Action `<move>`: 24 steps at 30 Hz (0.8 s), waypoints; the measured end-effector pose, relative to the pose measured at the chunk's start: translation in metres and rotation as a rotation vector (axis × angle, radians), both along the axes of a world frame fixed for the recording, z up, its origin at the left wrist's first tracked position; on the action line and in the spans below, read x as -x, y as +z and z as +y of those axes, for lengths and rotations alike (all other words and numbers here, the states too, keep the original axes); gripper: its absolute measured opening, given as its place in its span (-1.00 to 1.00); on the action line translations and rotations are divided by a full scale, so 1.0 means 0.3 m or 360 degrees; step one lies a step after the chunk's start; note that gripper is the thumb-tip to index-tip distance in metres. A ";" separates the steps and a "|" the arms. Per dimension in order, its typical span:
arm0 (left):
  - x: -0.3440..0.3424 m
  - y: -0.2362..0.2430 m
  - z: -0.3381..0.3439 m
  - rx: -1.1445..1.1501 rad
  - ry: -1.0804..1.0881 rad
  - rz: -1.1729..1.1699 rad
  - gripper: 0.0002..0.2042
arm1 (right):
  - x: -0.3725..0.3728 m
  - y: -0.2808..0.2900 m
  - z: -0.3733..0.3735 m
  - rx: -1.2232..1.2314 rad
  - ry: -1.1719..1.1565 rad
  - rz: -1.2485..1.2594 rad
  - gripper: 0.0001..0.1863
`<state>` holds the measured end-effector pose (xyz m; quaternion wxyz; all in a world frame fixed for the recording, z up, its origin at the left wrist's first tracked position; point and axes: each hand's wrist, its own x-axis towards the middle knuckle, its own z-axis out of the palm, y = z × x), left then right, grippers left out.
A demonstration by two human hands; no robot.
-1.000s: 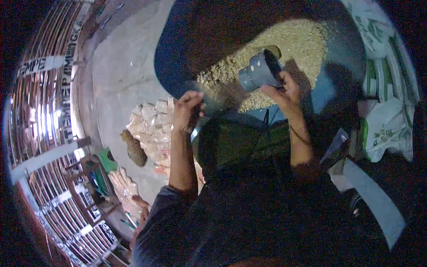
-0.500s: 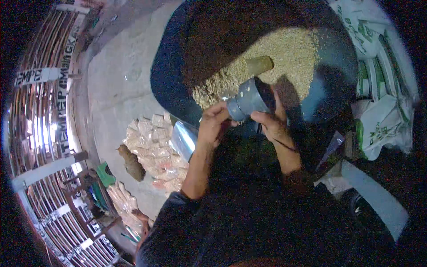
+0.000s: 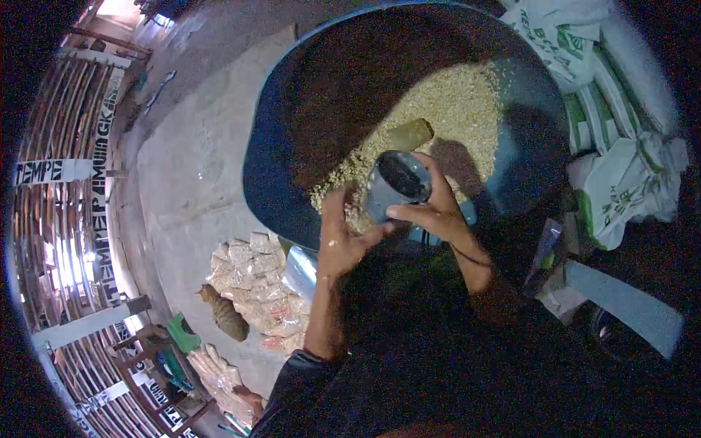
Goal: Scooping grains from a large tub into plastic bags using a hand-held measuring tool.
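Observation:
My right hand (image 3: 442, 208) grips a grey plastic funnel-shaped pipe piece (image 3: 381, 196) around its wide end, fingers behind and thumb in front. Its dark wide mouth tilts up toward me. Beside its lower end is my left hand (image 3: 339, 248), fingers and thumb spread apart; pale grains show between them, and I cannot tell whether in clear plastic or beyond. Both hands are over the near side of a big blue tub (image 3: 257, 164). A heap of pale split beans or grains (image 3: 460, 98) lies inside, with a tan cylindrical cup (image 3: 410, 134) on its side upon it.
Filled clear bags (image 3: 252, 266) are piled on the floor at left, by shiny plastic (image 3: 301, 264) and a striped cat (image 3: 226, 315). Another person's hand (image 3: 250, 400) shows lower left. White-green sacks (image 3: 621, 197) stand right, above a pale blue board (image 3: 628, 306).
The funnel piece has turned from sideways to mouth-up and moved slightly lower left. My left hand has come off its narrow end and spread its fingers. The view has shifted.

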<state>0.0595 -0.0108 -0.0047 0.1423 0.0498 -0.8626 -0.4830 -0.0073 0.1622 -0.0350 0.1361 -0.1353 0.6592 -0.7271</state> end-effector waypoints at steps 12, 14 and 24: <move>-0.110 -0.046 -0.273 -0.0699 0.0212 -0.0226 -0.43 | 1.013 -0.149 0.409 -0.0888 -0.0421 -0.0046 -0.70; -0.193 -0.038 -0.297 -0.0704 0.0364 -0.0821 -0.40 | 1.102 -0.156 0.197 -0.1373 -0.0034 0.0182 -0.66; -0.225 -0.079 -0.270 -0.0963 0.0317 -0.0632 -0.39 | 1.073 -0.266 -0.271 -0.2331 0.0348 0.0845 -0.71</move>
